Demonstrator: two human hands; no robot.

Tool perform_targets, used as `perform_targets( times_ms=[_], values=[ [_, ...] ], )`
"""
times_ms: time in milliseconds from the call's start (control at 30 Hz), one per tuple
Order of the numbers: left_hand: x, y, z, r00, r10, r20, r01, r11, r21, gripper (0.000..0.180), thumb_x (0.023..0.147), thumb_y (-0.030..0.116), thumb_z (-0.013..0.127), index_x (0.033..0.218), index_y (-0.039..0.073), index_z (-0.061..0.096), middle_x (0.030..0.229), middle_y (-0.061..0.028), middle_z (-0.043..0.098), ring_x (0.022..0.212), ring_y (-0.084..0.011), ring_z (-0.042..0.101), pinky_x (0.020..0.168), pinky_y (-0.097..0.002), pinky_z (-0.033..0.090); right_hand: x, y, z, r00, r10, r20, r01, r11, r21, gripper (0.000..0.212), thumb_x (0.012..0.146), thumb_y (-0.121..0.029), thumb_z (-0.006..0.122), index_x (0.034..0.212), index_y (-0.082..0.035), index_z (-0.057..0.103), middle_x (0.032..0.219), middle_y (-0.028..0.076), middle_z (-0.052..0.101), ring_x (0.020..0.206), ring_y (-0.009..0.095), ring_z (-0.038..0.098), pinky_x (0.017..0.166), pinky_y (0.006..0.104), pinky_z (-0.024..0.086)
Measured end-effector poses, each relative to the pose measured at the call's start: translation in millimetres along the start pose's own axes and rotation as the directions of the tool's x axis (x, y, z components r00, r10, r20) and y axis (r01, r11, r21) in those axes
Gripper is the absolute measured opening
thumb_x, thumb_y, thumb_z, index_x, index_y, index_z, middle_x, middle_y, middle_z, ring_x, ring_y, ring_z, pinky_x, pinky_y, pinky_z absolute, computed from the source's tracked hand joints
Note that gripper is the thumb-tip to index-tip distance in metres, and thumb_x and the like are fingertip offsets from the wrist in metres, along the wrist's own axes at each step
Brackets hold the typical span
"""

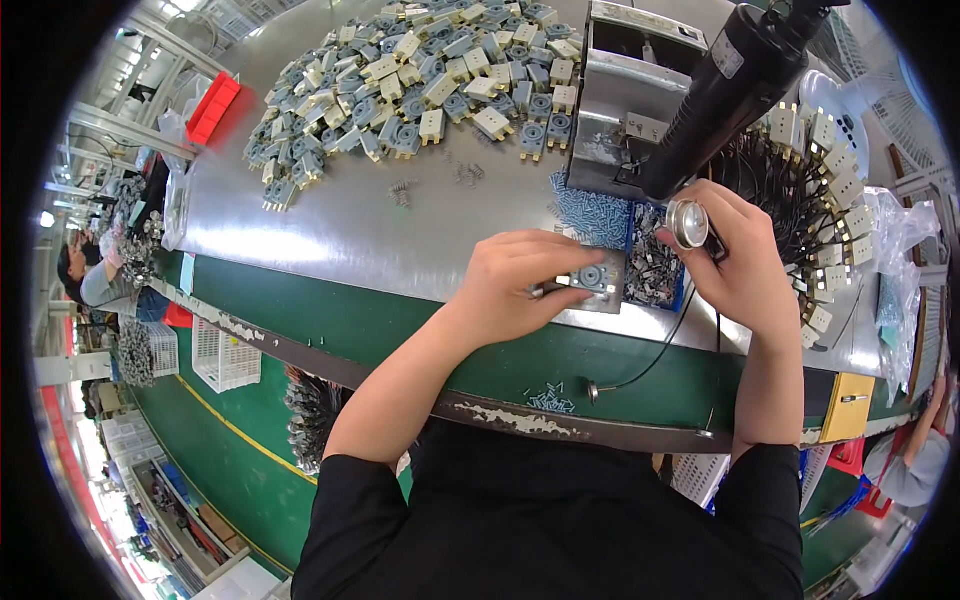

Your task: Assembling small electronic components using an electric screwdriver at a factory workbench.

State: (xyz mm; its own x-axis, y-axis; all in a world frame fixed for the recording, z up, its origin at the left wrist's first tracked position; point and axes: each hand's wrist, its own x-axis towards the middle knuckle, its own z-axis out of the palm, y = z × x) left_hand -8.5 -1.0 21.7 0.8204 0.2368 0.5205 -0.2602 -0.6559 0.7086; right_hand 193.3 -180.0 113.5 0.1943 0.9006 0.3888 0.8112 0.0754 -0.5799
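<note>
My left hand [510,280] is closed, thumb and fingers pinching a small grey-blue switch-like housing [592,277] with gold-coloured contacts. The housing rests on a flat metal block [605,304] near the front of the steel top. My right hand [742,255] curls round a round silver disc-shaped piece [690,223] with a raised rim; a dark part shows at its edge. Beside that hand lies a blue tray [655,270] of small metal and dark parts. Loose bluish screws [595,215] are spread between the tray and a metal stand.
A black cylindrical power screwdriver [722,90] slants in front of the metal stand [635,95]. Housings are heaped [420,85] at the back. Corded cream blocks [835,215] crowd the right. Screws [552,398] and a wired disc [594,393] lie on the green front strip.
</note>
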Motion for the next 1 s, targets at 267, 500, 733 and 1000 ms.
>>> perform_targets(
  times_ms=[267, 500, 733, 1000],
  values=[
    [-1, -6, -11, 0.984, 0.116, 0.135, -0.131, 0.986, 0.106, 0.025, 0.081, 0.008, 0.086, 0.106, 0.007, 0.082, 0.117, -0.0084, 0.079, 0.109, -0.0279, 0.075, 0.089, -0.0395, 0.061, -1, 0, 1, 0.999, 0.027, 0.024, -0.026, 0.999, -0.036, 0.02, 0.083, 0.008, 0.072, 0.101, 0.005, 0.064, 0.092, 0.016, 0.067, 0.081, 0.031, 0.069, 0.075, 0.0349, 0.055],
    [21, -13, -24, 0.975, -0.221, 0.0, 0.218, 0.959, 0.18, 0.032, 0.091, 0.007, 0.075, 0.123, 0.008, 0.075, 0.128, -0.0088, 0.074, 0.112, -0.0293, 0.073, 0.091, -0.0407, 0.06, -3, -1, 3, 0.997, 0.08, 0.017, -0.079, 0.996, -0.029, 0.022, 0.085, 0.006, 0.072, 0.107, 0.004, 0.068, 0.093, 0.017, 0.073, 0.084, 0.031, 0.075, 0.076, 0.0361, 0.058],
    [31, -34, -30, 0.968, -0.036, 0.25, -0.087, 0.88, 0.466, 0.026, 0.093, 0.012, 0.073, 0.119, 0.008, 0.074, 0.114, -0.0082, 0.074, 0.101, -0.0312, 0.071, 0.086, -0.0413, 0.059, -4, -1, 0, 0.996, 0.065, 0.068, -0.064, 0.998, -0.017, 0.024, 0.077, 0.01, 0.068, 0.1, 0.002, 0.073, 0.094, 0.016, 0.075, 0.086, 0.031, 0.076, 0.079, 0.0365, 0.06],
    [29, -21, -26, 0.998, -0.06, -0.024, 0.063, 0.988, 0.142, 0.024, 0.098, 0.003, 0.068, 0.121, 0.003, 0.073, 0.104, -0.0108, 0.073, 0.088, -0.0233, 0.071, 0.078, -0.0329, 0.057, -4, 1, 4, 0.99, -0.046, 0.134, 0.022, 0.985, 0.171, 0.018, 0.07, 0.001, 0.068, 0.087, 0.003, 0.074, 0.089, 0.014, 0.073, 0.077, 0.028, 0.074, 0.071, 0.0358, 0.059]
  ],
)
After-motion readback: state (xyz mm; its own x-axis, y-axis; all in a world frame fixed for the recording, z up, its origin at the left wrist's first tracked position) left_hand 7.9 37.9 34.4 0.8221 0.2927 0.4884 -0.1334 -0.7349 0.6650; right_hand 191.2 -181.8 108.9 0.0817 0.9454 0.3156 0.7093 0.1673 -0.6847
